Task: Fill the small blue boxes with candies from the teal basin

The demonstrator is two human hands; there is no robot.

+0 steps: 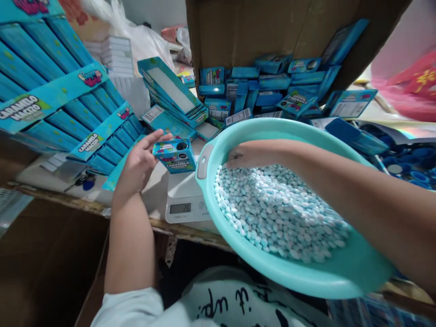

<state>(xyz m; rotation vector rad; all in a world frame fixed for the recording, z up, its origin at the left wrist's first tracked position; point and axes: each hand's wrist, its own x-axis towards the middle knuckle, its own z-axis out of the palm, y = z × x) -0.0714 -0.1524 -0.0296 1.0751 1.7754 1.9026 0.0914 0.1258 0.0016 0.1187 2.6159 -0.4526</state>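
Observation:
My left hand (139,160) is beside a small blue candy box (175,156) with its fingers stretched out and apart. The fingertips come close to the box's left side; whether they touch it I cannot tell. This box stands upright on a white digital scale (190,213) with digits on its display. My right hand (242,156) reaches into a turquoise basin (293,284), at the far left side of a heap of pale blue and white candies (279,213). Its fingers are mostly hidden by the candies and the hand itself.
Blue display trays of boxes (64,86) are stacked at the left. A large cardboard carton (272,27) behind the basin holds several small blue boxes. Blue caps (417,159) lie at the right. Keys (85,181) rest near the table's front edge.

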